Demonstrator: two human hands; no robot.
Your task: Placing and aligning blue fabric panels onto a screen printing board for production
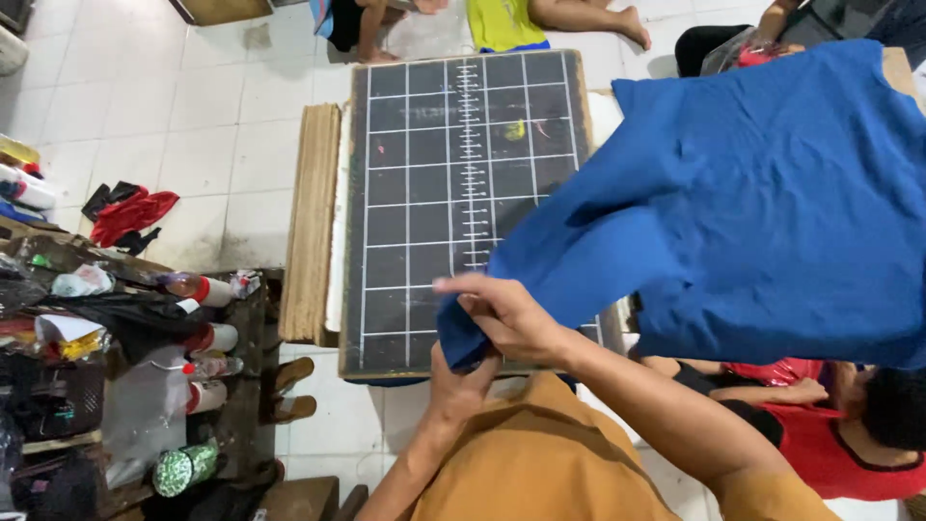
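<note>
Two hands meet right at the near edge, both on one corner of a blue cloth (752, 203). Left hand (461, 381) comes up from below, and most of it is hidden behind the fabric and the other hand, though its fingers look to be closed on the cloth's lower tip. Right hand (506, 314) sits on top, forearm angling in from the lower right in an ochre sleeve, fingers (463, 287) curled and pinching that same corner. How much cloth is bunched inside the grip is hard to make out.

From there the cloth lifts away up and to the right, held in the air, spreading wide and running off the right edge of view, so its full shape is cut off. It covers the right side of the dark gridded board (424, 193) lying on the table, white lines and a ruled centre scale still showing on the left part. Just beside the board's left edge sits a stack of thin wooden boards (311, 222).

Down at the right, half under the cloth, a person in a red top (830, 453). Off to the left, a cluttered shelf (251, 386) with bottles and bags, blurry. Farther out on the tiled floor (174, 106), a red rag (130, 214); at the far edge, other people's legs, cropped.
</note>
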